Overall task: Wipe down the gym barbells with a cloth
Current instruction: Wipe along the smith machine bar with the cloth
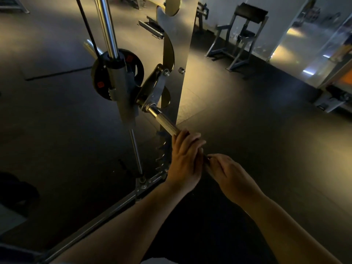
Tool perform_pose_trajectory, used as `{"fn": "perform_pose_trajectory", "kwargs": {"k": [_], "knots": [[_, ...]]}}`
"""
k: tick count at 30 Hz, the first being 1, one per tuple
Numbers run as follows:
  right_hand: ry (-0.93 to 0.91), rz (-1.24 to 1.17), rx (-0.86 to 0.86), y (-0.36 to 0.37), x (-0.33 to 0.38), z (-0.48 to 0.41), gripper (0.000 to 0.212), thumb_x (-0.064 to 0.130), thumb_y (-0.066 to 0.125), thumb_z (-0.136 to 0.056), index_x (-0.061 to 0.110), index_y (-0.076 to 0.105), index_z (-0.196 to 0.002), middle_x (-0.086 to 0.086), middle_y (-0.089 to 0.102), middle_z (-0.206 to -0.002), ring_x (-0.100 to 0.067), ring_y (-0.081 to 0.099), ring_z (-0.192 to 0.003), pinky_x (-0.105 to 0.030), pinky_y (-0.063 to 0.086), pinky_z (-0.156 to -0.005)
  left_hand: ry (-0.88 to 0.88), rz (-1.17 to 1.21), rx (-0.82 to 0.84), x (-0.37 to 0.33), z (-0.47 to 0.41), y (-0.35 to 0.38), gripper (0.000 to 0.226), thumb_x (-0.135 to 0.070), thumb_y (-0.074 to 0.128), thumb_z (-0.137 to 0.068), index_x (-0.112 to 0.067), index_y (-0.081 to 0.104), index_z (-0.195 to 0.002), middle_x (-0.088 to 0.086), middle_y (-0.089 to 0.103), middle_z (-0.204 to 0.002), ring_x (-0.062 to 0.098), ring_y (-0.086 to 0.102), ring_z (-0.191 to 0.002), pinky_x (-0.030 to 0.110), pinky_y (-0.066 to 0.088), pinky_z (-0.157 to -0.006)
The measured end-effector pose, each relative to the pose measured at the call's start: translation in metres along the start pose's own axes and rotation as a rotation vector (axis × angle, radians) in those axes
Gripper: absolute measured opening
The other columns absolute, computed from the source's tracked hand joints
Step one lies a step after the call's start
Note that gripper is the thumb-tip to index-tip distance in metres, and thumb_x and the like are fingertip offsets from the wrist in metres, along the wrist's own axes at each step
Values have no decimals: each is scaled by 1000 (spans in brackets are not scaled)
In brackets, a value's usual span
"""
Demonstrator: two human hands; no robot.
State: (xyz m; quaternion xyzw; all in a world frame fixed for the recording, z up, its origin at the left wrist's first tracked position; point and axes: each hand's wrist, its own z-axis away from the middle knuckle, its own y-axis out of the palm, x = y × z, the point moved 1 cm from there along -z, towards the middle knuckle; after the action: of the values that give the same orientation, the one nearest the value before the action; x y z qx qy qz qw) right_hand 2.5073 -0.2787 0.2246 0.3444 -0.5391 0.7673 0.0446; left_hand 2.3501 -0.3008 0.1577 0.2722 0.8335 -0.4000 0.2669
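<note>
Barbell (165,121) held by left hand (183,161) and right hand (229,175).

Single head-worn, wide-angle view. Faces forward and steeply down; both forearms enter from the bottom edge. Close range: left hand (183,159) and right hand (230,174), both on the barbell (164,121), sit just below frame centre. Floor (266,140) fills the surround. Bench frame (238,35), upper right, is far off.
</note>
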Motion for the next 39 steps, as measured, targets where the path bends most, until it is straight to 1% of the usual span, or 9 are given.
{"fn": "perform_pose_trajectory", "kwargs": {"k": [4, 8, 11, 15, 19, 23, 26, 32, 39], "knots": [[33, -25, 31, -5, -4, 11, 29, 45, 33, -108, 35, 58, -119, 9, 60, -101, -11, 63, -82, -29, 55, -73, 199, -168, 91, 30, -18, -20, 37, -36, 38, -107, -22, 62, -131, 0, 50, -147, 21, 28, -150, 55, 30, -119], [73, -30, 71, -10, -11, 27, 26, 45, 31, -109, 38, 52, -122, 7, 59, -102, -12, 63, -86, -28, 54, -72, -176, 46, -140, 36, -37, -16, 30, -32, 40, -105, -20, 64, -120, -1, 39, -152, 18, 16, -153, 50, 29, -121], [102, -62, 103, -15, -17, 39, 30, 45, 31, -109, 36, 53, -127, 4, 60, -102, -13, 63, -87, -26, 51, -72, -264, 133, -193, 8, -19, 6, 34, -31, 37, -106, -19, 63, -123, -6, 38, -153, 19, 13, -155, 56, 31, -119], [138, -181, 131, -19, -25, 51, 27, 48, 34, -108, 42, 57, -121, 2, 64, -106, -17, 64, -96, -39, 56, -91, -94, 23, -70, -36, 25, 24, 34, -30, 39, -107, -22, 62, -130, -5, 43, -152, 20, 13, -155, 55, 26, -122], [138, -120, 137, -24, -33, 60, 31, 49, 30, -108, 38, 54, -126, 4, 61, -104, -12, 63, -90, -29, 54, -78, 82, -88, -37, -7, 5, 8, 31, -30, 43, -106, -17, 66, -122, 4, 53, -144, 25, 26, -152, 55, 30, -120], [129, -74, 124, -24, -38, 65, 37, 51, 28, -107, 36, 52, -131, 7, 60, -104, -11, 64, -87, -27, 54, -73, -247, 112, -215, -13, -11, 15, 30, -28, 40, -105, -17, 68, -111, 1, 47, -145, 22, 22, -152, 52, 28, -120], [113, -33, 103, -24, -43, 67, 33, 53, 28, -107, 41, 52, -127, 9, 62, -103, -12, 66, -85, -33, 59, -76, -379, 223, -304, -40, 12, 41, 30, -22, 42, -107, -17, 61, -129, 0, 33, -156, 20, 11, -155, 51, 23, -124], [120, -106, 108, -28, -51, 79, 30, 46, 31, -109, 40, 54, -127, 10, 62, -120, 0, 61, -100, -17, 46, -78, -406, 396, -190, -100, 73, 68, 53, -32, 34, -107, -27, 29, -159, -20, -4, -167, 8, -16, -154, 37, -2, -124], [123, -108, 108, -35, -59, 95, 36, 45, 30, -109, 33, 54, -132, 4, 61, -107, -14, 65, -89, -31, 55, -75, -534, 477, -396, -62, 24, 55, 42, -31, 36, -104, -26, 47, -145, -3, 22, -160, 8, 24, -148, 45, 28, -123]]}}
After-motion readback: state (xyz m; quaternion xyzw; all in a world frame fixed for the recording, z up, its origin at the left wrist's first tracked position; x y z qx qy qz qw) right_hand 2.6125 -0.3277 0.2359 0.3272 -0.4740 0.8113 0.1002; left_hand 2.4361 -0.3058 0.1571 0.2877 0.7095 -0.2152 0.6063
